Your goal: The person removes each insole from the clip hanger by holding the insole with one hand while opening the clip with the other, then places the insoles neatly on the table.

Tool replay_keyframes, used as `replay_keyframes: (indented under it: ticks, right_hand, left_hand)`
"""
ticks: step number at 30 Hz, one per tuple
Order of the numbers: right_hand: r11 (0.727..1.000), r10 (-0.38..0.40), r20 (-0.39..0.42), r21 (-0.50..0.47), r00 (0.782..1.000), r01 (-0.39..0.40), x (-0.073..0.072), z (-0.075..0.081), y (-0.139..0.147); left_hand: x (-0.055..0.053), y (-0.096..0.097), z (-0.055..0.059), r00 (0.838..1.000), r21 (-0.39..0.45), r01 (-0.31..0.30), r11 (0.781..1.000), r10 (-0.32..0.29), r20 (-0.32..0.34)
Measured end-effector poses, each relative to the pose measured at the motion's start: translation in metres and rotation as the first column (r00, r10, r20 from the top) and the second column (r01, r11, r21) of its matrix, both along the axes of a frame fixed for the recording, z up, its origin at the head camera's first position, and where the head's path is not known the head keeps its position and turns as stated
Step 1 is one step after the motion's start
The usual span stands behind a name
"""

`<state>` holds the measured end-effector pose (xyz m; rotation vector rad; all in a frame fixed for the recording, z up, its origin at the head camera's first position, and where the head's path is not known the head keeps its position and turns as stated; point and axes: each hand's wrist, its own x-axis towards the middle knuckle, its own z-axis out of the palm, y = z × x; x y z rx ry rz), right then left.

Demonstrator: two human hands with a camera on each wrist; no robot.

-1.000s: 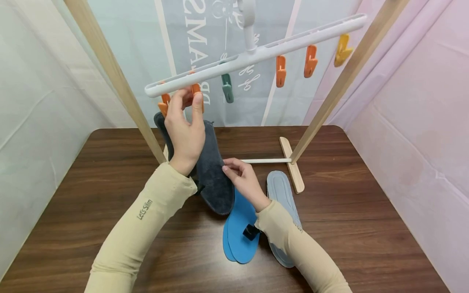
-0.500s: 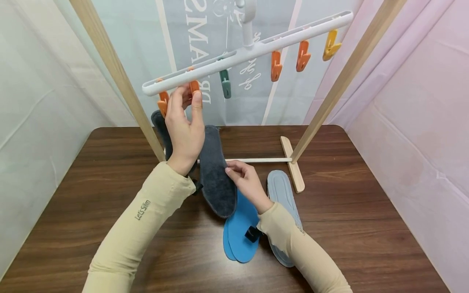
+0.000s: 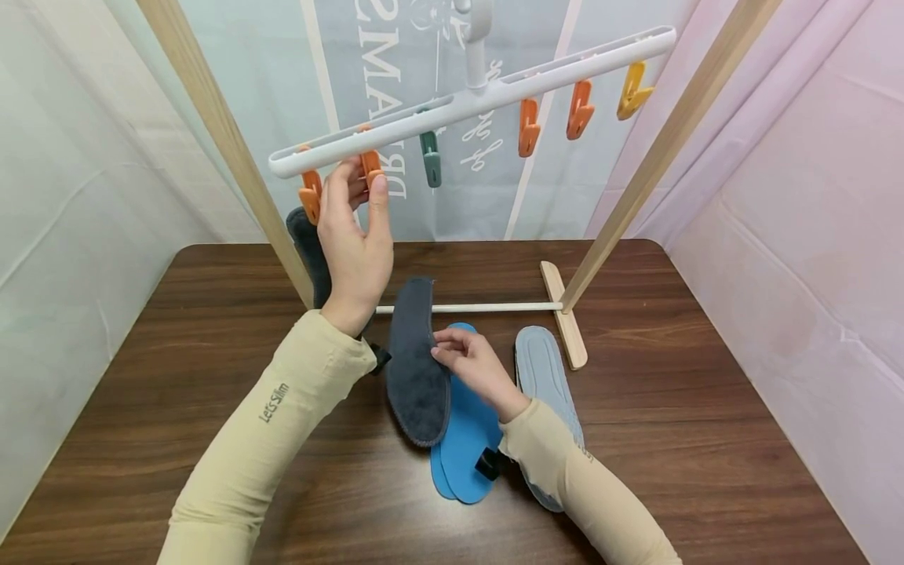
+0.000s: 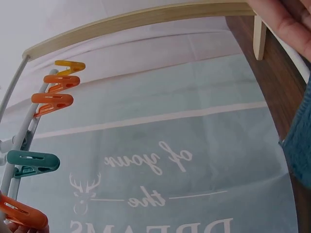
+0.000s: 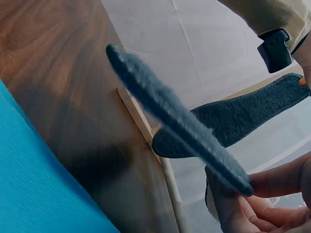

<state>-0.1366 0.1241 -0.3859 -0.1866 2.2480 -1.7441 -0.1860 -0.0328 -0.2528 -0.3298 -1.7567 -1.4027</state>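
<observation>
My left hand [image 3: 355, 243] is raised to the white hanger bar [image 3: 395, 132] and pinches an orange clip [image 3: 371, 166] between thumb and fingers. Lower down, my right hand [image 3: 473, 362] pinches the edge of a dark grey fuzzy insole [image 3: 418, 365], which is held up off the table. In the right wrist view this insole [image 5: 177, 119] is seen nearly edge-on. A second dark insole [image 3: 308, 247] hangs below the leftmost orange clip [image 3: 309, 196], partly hidden behind my left hand; its fuzzy side shows in the right wrist view.
Two overlapping blue insoles [image 3: 469, 463] lie under my right hand. A light grey insole [image 3: 547, 377] lies to their right. A green clip [image 3: 431, 159], more orange clips and a yellow clip [image 3: 632, 92] hang along the bar. Wooden posts [image 3: 667, 161] flank it.
My right hand has lowered the dark insole, whose top end has come down away from the left hand and turned more upright. The left hand stays at the orange clip.
</observation>
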Motion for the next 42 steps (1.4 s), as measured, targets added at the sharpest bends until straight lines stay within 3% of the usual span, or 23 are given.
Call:
replay_keyframes:
  ticks: [12, 21, 27, 33, 40, 42]
  right_hand:
    - [0.995, 0.101, 0.041, 0.012, 0.994, -0.101, 0.012, -0.006, -0.001]
    - [0.992, 0.127, 0.037, -0.007, 0.991, -0.127, 0.019, -0.007, -0.004]
    - [0.990, 0.142, 0.058, -0.022, 0.988, -0.141, 0.021, -0.013, -0.010]
    - [0.988, 0.154, 0.076, -0.022, 0.985, -0.153, 0.024, -0.016, -0.016]
    - [0.984, 0.173, 0.024, 0.026, 0.985, -0.174, 0.025, -0.019, -0.020]
    - [0.983, 0.176, 0.026, 0.045, 0.984, -0.177, 0.025, -0.021, -0.021]
  left_hand:
    - [0.004, -0.006, -0.005, 0.998, 0.000, 0.027, 1.000, -0.027, 0.055]
    - [0.010, -0.009, -0.010, 0.987, -0.087, 0.093, 0.992, -0.081, 0.136]
    - [0.016, -0.011, -0.011, 0.953, -0.106, 0.146, 0.984, -0.111, 0.281]
    - [0.020, -0.012, -0.012, 0.924, -0.142, 0.187, 0.972, -0.125, 0.361]
    - [0.025, -0.014, -0.015, 0.842, -0.187, 0.279, 0.942, -0.146, 0.519]
    - [0.025, -0.015, -0.015, 0.831, -0.210, 0.288, 0.934, -0.135, 0.540]
